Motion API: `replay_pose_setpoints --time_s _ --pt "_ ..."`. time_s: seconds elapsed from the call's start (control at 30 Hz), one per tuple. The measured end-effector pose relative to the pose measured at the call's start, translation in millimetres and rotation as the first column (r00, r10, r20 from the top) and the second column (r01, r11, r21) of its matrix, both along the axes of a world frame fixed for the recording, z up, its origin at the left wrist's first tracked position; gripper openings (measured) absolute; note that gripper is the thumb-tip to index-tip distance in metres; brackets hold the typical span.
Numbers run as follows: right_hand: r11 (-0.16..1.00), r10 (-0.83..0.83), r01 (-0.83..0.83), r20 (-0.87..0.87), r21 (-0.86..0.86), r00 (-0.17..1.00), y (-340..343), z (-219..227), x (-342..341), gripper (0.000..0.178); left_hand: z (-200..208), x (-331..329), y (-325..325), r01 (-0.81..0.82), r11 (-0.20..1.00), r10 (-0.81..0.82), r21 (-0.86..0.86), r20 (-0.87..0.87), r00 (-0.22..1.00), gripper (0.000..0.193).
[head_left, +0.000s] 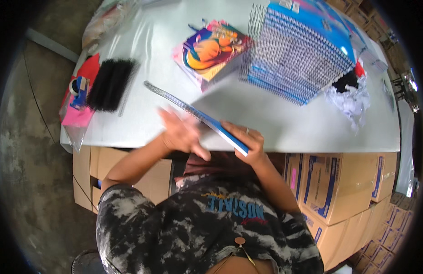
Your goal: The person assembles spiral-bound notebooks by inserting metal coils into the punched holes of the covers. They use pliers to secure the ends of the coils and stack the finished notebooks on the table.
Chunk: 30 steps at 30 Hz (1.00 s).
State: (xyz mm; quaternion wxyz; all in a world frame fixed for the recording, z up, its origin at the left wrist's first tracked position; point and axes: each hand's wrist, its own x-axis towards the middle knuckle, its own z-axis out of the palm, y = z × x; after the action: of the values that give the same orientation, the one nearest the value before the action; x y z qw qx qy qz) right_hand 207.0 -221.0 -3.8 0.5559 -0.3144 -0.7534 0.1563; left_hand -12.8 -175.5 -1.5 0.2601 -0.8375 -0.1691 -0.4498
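Observation:
A thin spiral notebook [216,125] with a blue cover is tilted over the table's near edge, seen almost edge-on. My right hand [250,140] grips its near end, the fingers on the cover. A wire spiral [168,96] runs along the notebook toward the far left. Beside it, my left hand [181,133] is smeared by motion, with its fingers stretched out and thumb apart, holding nothing. Past the notebook lies a stack of notebooks [216,48] with a colourful fruit-like picture on top. To the right stands a tall stack of blue spiral notebooks [303,50], wire sides showing.
On the white table [143,132], a bundle of black spirals [111,84] lies at left, next to a blue tape dispenser [79,92] and a pink packet [78,117]. Crumpled white material [351,98] sits at right. Cardboard boxes [332,182] stand below the table.

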Motion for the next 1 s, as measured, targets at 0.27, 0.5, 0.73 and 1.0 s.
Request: replay_pose_setpoints --time_s 0.27,0.5,0.73,1.0 --pt "0.999 0.004 -0.003 -0.031 0.033 1.0 -1.3 -6.2 -1.6 0.033 -22.5 4.6 -10.9 0.029 0.995 -0.045 -0.097 -0.157 0.987 0.11" --pt "0.998 0.064 -0.065 -0.037 -0.007 0.997 2.8 -4.8 -9.1 0.039 -49.8 20.7 -18.6 0.071 0.952 -0.102 -0.298 -0.09 0.991 0.103" --pt "0.994 0.108 -0.107 -0.022 0.004 0.994 -1.3 -2.9 -14.0 0.042 11.6 30.8 15.9 -0.037 0.985 0.072 -0.171 0.2 0.977 0.101" --pt "0.994 0.103 -0.103 -0.009 0.029 0.995 -1.0 3.6 -13.3 0.042 17.9 50.8 14.4 0.047 0.997 -0.031 -0.055 0.264 0.964 0.1"
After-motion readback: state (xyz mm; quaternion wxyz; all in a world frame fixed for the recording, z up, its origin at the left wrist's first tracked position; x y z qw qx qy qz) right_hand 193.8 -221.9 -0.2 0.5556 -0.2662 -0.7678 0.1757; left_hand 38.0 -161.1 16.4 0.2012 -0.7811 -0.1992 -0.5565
